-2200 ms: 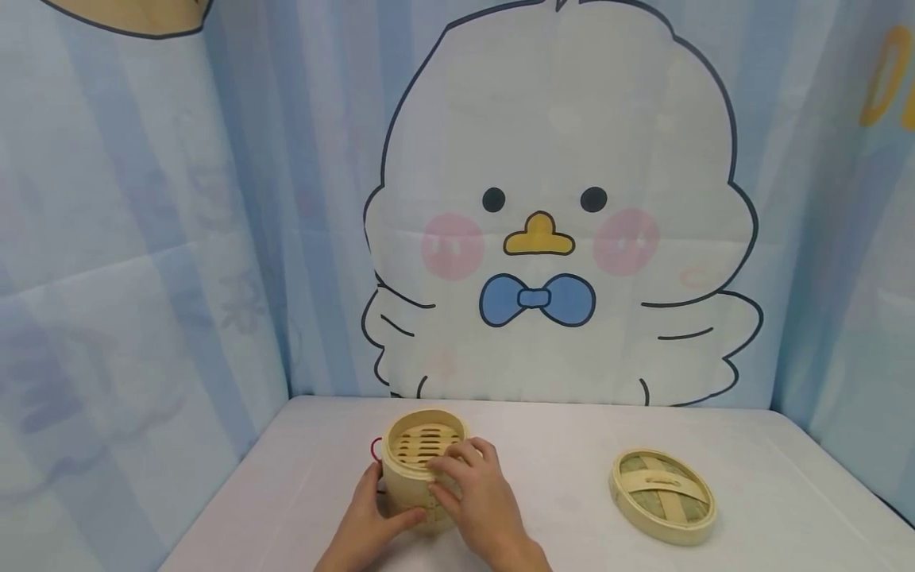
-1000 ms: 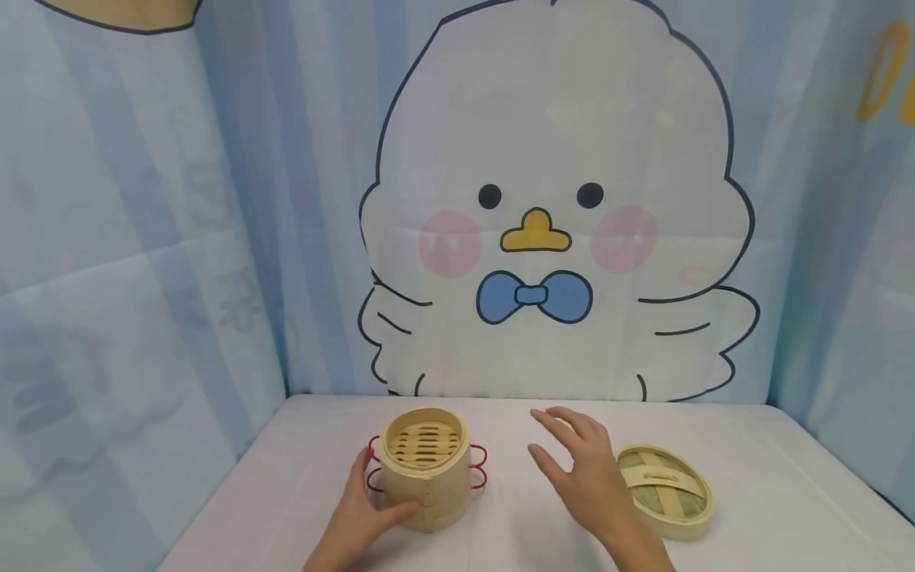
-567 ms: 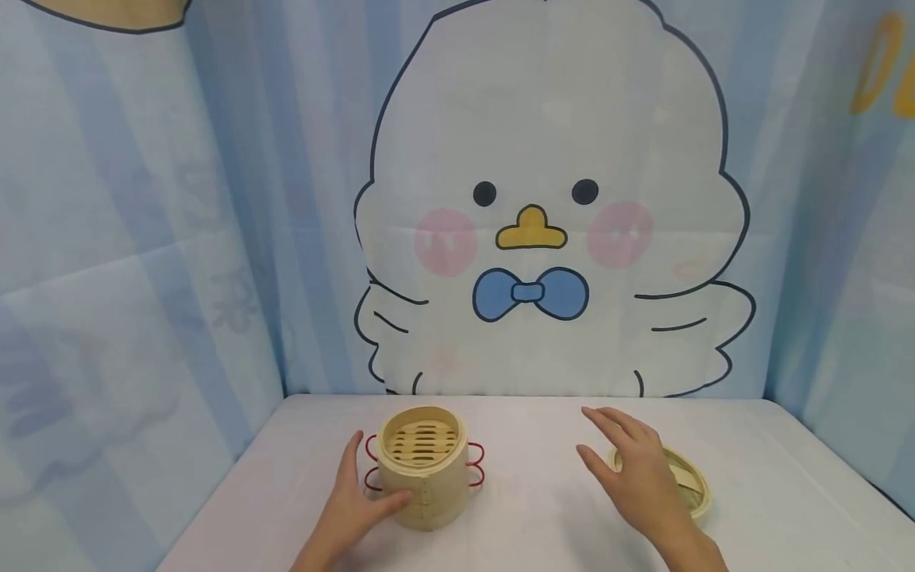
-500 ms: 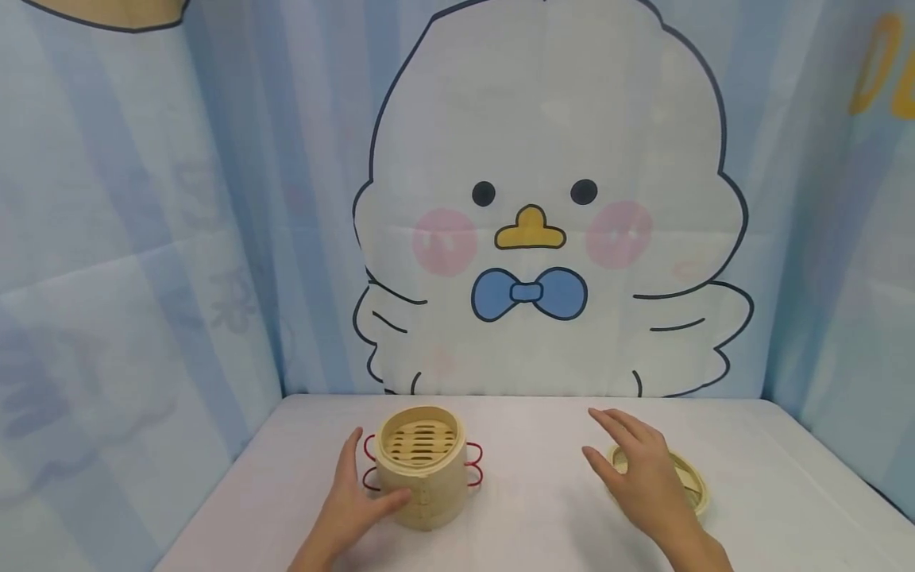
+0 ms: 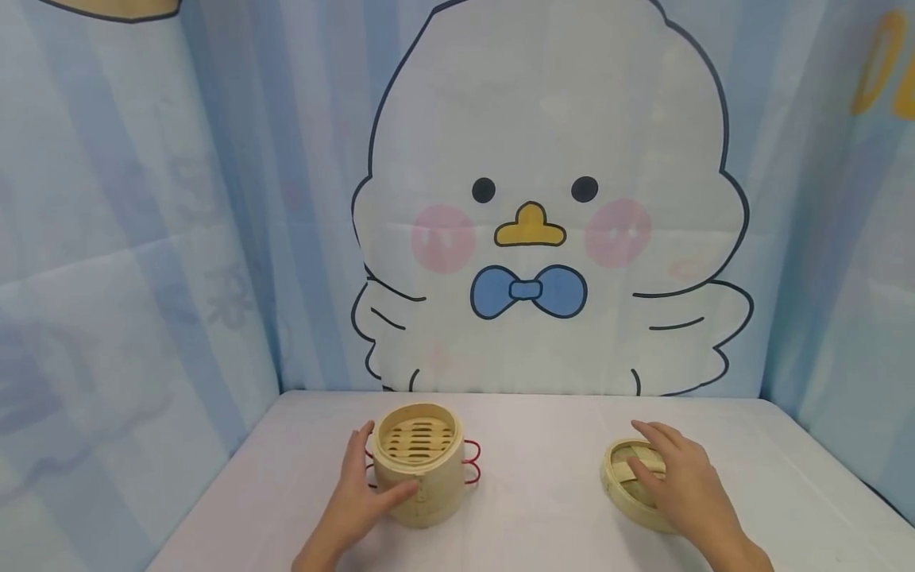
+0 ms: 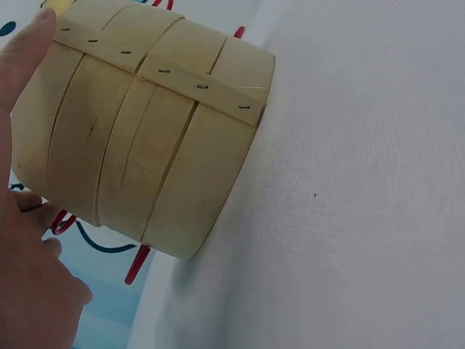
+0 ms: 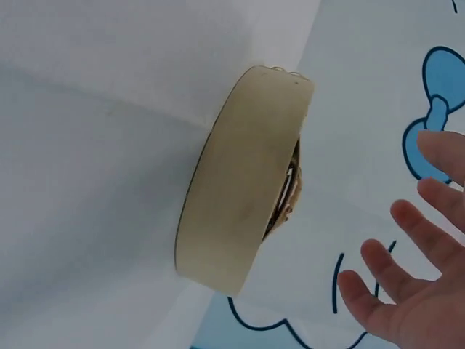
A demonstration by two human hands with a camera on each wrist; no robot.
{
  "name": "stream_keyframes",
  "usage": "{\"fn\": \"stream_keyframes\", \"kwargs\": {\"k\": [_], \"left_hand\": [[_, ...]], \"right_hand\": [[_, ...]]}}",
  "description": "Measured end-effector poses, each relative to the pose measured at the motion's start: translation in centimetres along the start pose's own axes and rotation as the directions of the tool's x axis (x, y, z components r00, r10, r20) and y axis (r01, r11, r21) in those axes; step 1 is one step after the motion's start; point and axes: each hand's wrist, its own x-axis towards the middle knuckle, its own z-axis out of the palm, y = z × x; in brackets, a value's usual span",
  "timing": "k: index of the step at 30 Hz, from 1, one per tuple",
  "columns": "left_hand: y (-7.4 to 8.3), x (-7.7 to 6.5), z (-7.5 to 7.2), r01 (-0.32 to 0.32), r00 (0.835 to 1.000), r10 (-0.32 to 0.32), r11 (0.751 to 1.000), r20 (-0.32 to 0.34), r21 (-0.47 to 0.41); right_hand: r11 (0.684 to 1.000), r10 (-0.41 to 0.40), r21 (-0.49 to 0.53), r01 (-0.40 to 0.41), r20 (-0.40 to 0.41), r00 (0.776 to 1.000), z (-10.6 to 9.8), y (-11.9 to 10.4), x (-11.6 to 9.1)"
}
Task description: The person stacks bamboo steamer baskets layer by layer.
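A round bamboo steamer [image 5: 429, 485] of stacked tiers stands upright on the table, slotted rack showing at its top and red loops on its sides. My left hand [image 5: 364, 492] holds it at its left side, thumb across the front and fingers round the left; the fingertips are partly hidden in the left wrist view. To the right lies the bamboo lid [image 5: 620, 486], flat with its strap handle up. My right hand [image 5: 689, 485] hovers over the lid with spread, slightly bent fingers. In the right wrist view these fingers [image 7: 429, 229] are apart from the lid.
A white cloth covers the table [image 5: 529, 477]. Behind it hangs a curtain [image 5: 529, 342] printed with a white chick and blue bow tie. More printed cloth encloses the left and right sides.
My right hand has left the steamer and moved right to above the lid. The left hand loosened from the steamer, then came back closer against it. Steamer and lid stay in place.
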Motion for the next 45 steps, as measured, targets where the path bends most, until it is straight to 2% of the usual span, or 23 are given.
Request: {"fn": "stream_keyframes", "kwargs": {"k": [9,12,15,18,24,33,45], "left_hand": [[0.0,0.1,0.3,0.013,1.0,-0.013,1.0,-0.005,0.004],[0.0,0.0,0.3,0.011,1.0,-0.011,1.0,-0.011,0.005],[0.0,0.0,0.3,0.002,1.0,-0.002,1.0,-0.014,-0.002],[0.0,0.0,0.4,-0.019,1.0,0.018,1.0,-0.016,-0.015],[-0.1,0.0,0.5,-0.055,0.998,0.055,0.998,-0.024,-0.022],[-0.3,0.1,0.5,-0.067,0.997,0.065,0.997,-0.037,-0.049],[-0.2,0.1,0.5,-0.036,0.998,0.032,0.996,-0.047,-0.079]], "right_hand": [[0.993,0.08,-0.095,-0.068,0.13,0.988,0.1,2.3,0.3],[0.989,0.116,-0.116,-0.093,0.208,0.971,0.1,3.1,0.6],[0.983,0.157,-0.135,-0.121,0.295,0.943,0.2,3.9,1.0],[0.983,0.165,-0.132,-0.127,0.335,0.928,0.4,4.6,1.1],[0.992,0.118,-0.085,-0.094,0.344,0.932,0.8,5.6,0.8],[0.993,0.116,-0.06,-0.102,0.336,0.935,1.2,5.9,1.3],[0.998,0.058,0.008,-0.062,0.241,0.969,1.3,6.3,1.2]]}}
